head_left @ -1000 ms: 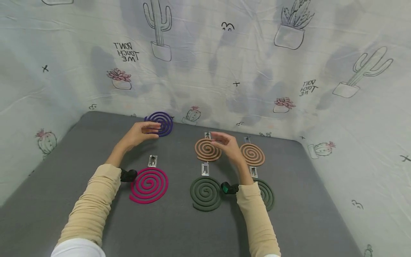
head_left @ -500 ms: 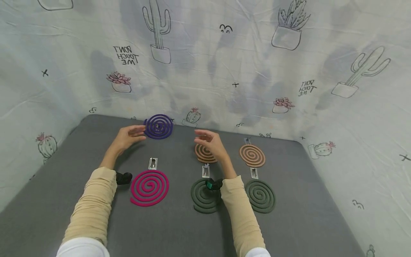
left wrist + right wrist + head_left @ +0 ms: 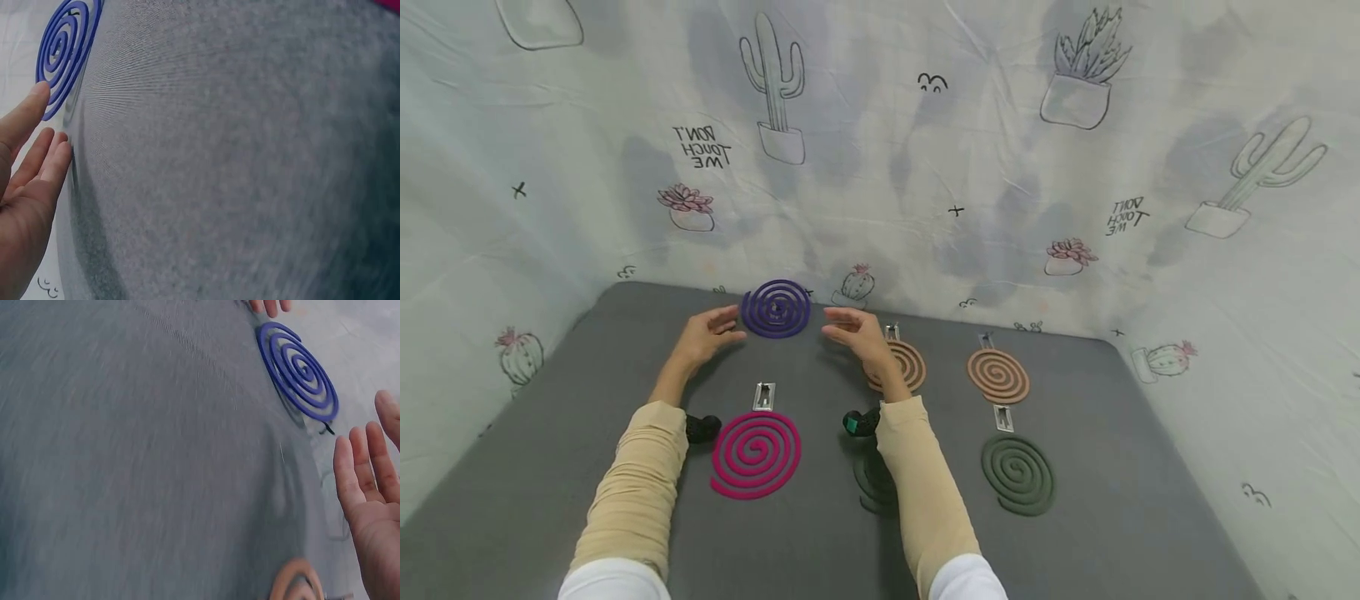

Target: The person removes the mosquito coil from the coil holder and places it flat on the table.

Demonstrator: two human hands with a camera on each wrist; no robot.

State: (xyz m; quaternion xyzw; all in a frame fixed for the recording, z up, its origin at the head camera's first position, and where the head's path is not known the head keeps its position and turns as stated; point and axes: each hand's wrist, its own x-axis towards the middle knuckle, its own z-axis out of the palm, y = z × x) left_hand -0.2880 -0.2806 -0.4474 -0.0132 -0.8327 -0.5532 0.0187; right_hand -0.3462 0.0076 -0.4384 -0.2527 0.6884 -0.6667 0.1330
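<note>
A purple-blue mosquito coil (image 3: 777,309) lies between my hands at the table's back edge, and seems slightly raised in the right wrist view. My left hand (image 3: 706,335) is at its left, fingers extended, apart from the coil. At its right, my right hand (image 3: 859,335) is held above the table with straight fingers and holds nothing. Under my right forearm are a tan coil (image 3: 914,367) and a dark green coil (image 3: 874,487), both partly hidden. A pink coil (image 3: 756,455) lies nearer, with a small metal coil stand (image 3: 763,397) behind it.
On the right lie another tan coil (image 3: 997,376) and another green coil (image 3: 1018,475), with a metal stand (image 3: 1003,418) between them. More metal stands (image 3: 892,332) show behind the tan coils. A cactus-print cloth (image 3: 880,167) walls the grey table (image 3: 1097,500) at the back and sides.
My right hand has moved left, from over the tan coil toward the purple-blue one. My left hand has drawn back left from that coil. The head view has tilted slightly up.
</note>
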